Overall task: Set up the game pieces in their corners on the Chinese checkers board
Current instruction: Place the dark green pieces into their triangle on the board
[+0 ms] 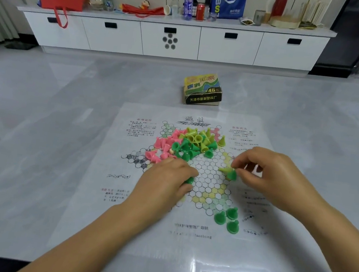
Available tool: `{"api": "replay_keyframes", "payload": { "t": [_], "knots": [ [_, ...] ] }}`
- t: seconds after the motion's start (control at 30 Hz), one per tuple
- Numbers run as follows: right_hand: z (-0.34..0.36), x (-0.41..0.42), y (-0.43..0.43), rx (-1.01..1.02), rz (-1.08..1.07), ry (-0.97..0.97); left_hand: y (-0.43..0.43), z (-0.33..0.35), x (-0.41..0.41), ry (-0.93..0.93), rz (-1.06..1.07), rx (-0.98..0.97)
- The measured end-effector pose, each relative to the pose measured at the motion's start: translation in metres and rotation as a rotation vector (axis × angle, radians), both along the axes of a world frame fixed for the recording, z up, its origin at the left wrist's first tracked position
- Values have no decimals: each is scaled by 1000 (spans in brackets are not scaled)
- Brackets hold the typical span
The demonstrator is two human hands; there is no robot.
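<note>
A paper Chinese checkers board [207, 175] lies flat on the table. Pink, yellow-green and dark green cone pieces lie in a mixed pile [186, 143] on its far part. Three dark green pieces [228, 218] stand at the near corner of the star. My left hand [166, 179] rests on the board's left side, fingers curled round a dark green piece [189, 180]. My right hand [269, 171] is over the right side and pinches a dark green piece [232, 175]; a yellow-green piece [225, 169] lies beside its fingertips.
The game's box [202, 89] stands beyond the board's far edge. The grey table [35, 163] extends wide on both sides. A white cabinet [170, 37] with bags, bottles and cans runs along the back wall.
</note>
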State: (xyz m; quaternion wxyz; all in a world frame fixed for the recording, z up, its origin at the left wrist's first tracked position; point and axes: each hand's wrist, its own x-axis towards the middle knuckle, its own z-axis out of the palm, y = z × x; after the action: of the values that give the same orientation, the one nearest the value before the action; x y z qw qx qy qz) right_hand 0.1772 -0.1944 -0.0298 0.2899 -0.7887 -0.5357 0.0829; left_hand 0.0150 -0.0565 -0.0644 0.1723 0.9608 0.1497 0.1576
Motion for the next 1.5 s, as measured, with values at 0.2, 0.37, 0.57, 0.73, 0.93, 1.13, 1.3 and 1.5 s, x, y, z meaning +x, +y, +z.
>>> {"api": "replay_keyframes", "payload": {
  "t": [0.2, 0.37, 0.57, 0.73, 0.93, 1.13, 1.3, 1.5],
  "knots": [
    [-10, -2, -25, -88, 61, -6, 5, 7, -2, 8, 47, -68],
    [-19, -4, -28, -64, 34, 82, 13, 11, -5, 95, 38, -79],
    [-23, -4, -25, -60, 20, 150, 13, 10, -7, 87, 37, -37],
    [-25, -2, -22, -77, 55, 169, -7, 7, 0, 28, -63, -40],
    [-24, -2, -23, -93, 66, 251, -8, 6, 2, -6, -36, -147],
    [-26, -3, -21, -82, 51, 264, -18, 0, 8, 17, 9, -54],
    [-25, -2, -21, -85, 62, 265, -20, -1, 11, 7, -35, -56],
    [-26, -1, -21, -92, 67, 283, -21, 6, 8, -58, -51, -165]
  ]
}}
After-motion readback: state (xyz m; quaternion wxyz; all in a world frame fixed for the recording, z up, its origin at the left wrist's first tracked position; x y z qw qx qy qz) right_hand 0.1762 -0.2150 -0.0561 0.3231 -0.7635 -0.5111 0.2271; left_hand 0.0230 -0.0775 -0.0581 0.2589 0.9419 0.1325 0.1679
